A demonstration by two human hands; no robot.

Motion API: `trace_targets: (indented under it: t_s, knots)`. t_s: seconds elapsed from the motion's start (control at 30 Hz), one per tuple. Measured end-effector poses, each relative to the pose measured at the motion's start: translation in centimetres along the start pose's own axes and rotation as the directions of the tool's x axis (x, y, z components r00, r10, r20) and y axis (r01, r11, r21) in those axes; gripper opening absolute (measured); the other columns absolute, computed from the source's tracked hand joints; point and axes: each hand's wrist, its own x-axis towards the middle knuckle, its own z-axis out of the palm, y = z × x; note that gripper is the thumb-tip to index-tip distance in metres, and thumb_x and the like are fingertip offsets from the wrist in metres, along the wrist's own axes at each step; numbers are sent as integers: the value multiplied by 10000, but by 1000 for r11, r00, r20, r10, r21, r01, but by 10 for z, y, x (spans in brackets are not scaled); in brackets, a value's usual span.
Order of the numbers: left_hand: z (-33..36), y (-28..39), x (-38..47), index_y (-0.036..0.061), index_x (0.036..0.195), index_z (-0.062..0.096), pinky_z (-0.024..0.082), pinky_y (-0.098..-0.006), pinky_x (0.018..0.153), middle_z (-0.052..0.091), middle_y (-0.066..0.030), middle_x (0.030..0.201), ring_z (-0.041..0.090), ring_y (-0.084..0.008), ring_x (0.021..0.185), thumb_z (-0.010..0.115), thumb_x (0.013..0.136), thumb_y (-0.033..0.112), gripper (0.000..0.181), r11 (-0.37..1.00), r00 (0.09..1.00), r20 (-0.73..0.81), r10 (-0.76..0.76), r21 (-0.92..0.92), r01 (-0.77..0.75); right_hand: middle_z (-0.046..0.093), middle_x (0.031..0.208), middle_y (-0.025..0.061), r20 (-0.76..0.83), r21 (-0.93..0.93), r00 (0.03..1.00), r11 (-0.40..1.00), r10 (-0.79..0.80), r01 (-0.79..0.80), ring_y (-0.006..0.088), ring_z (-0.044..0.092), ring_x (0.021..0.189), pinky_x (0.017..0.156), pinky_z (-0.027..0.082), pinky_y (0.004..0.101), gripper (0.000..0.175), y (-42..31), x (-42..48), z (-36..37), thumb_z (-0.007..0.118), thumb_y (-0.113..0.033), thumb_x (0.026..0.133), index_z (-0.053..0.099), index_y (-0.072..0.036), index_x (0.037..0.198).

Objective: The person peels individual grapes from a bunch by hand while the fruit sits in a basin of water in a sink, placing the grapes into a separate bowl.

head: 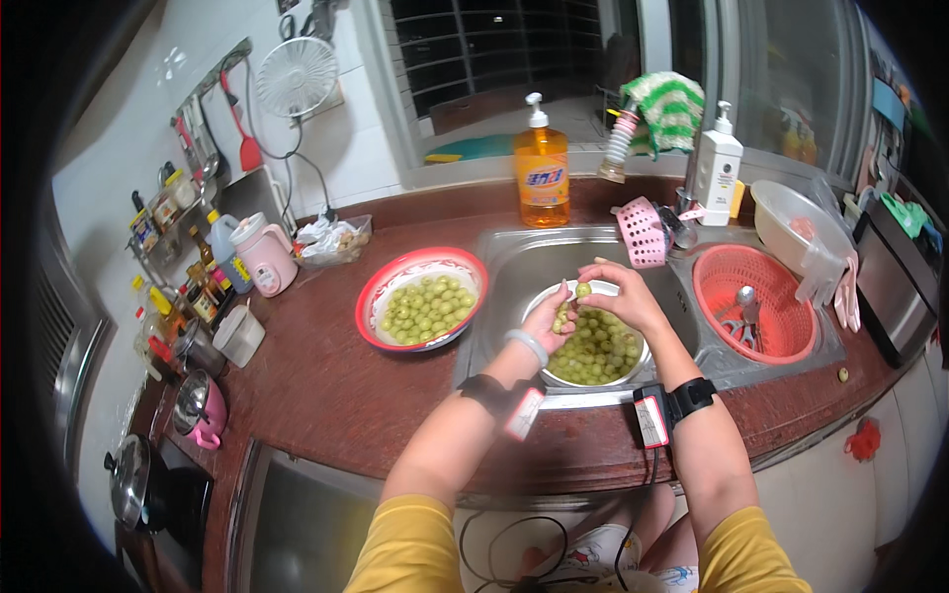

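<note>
Over the sink, my left hand (552, 320) is curled around several small round green fruits (561, 317). Between the fingertips of my right hand (621, 295) sits one more green fruit (583, 289), close to the left fingers. Below both hands a white-rimmed bowl (535, 296) stands in the steel sink (511, 274), full of the same fruits (597, 348). On the counter to the left, a red-rimmed enamel basin (368, 285) holds more green fruits (430, 307).
A red plastic colander (797, 296) with scissors and a spoon sits at the right, near a pale basin (771, 215). Behind the sink stand an orange soap bottle (543, 178) and a white pump bottle (718, 174). A pink perforated basket (643, 231) hangs by the faucet.
</note>
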Motion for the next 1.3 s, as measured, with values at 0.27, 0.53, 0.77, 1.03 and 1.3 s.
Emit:
trace_targets:
  t_s: [0.27,0.53,0.77,1.03,1.3]
  knots:
    - [12,-7,6,134,720,458,319,-199,399,417,14,607,398,-80,481,495,761,182,73,998,956,-288,54,-25,-64,448,1135,127,153,-143,968,965,-197,219,313,328,1125,919,275,379,276,-46,48,32,644,-239,644,604,-105,881]
    - [4,-3,2,96,773,461,314,-153,378,495,-34,638,431,-89,458,453,737,74,43,985,920,-381,93,-98,-140,242,1289,202,214,-232,962,947,-172,221,354,165,1214,977,172,386,356,-67,88,68,486,-312,800,492,-148,1116]
    - [0,-3,10,98,903,443,273,-166,384,540,-84,842,426,-74,548,471,827,274,194,999,999,-9,38,32,-38,599,818,60,-50,110,978,974,205,-198,144,531,827,748,390,254,201,19,37,-2,565,-199,751,619,-10,798]
    - [8,1,-3,127,989,478,246,-176,394,404,7,700,383,-82,538,477,807,361,297,995,996,18,85,43,-85,541,1009,171,-81,106,972,971,222,-213,240,467,1029,854,343,298,206,24,1,2,623,-141,667,625,-66,859]
    - [17,3,-8,99,887,458,283,-158,354,461,-4,701,422,-56,522,435,842,289,197,996,988,155,-25,94,11,533,1012,163,-117,1,988,995,102,-103,230,498,979,829,360,278,261,23,-1,7,670,-127,613,614,-66,861]
